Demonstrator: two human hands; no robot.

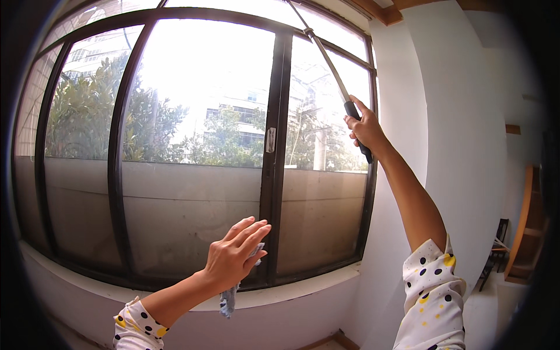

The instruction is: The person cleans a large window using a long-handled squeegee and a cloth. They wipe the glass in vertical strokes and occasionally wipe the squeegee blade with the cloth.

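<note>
My right hand [367, 130] is raised at the right and wraps around the black grip of a telescopic metal pole [331, 65]. The pole slants up and left past a collar, and its far end leaves the picture at the top, so its head is hidden. Lower down, my left hand [232, 253] is in front of the window's lower part with fingers stretched out. A grey-blue cloth [228, 302] is held in its palm and hangs below the wrist. The sliding window [197, 131] has dark metal frames [278, 96] and fills the view before me.
A pale sill [302, 286] runs under the window. On the right stands a white wall [455, 131], with a wooden shelf unit [525, 236] and a dark chair [496, 249] beyond it. Wooden trim [385, 13] crosses the top. Trees and buildings show through the glass.
</note>
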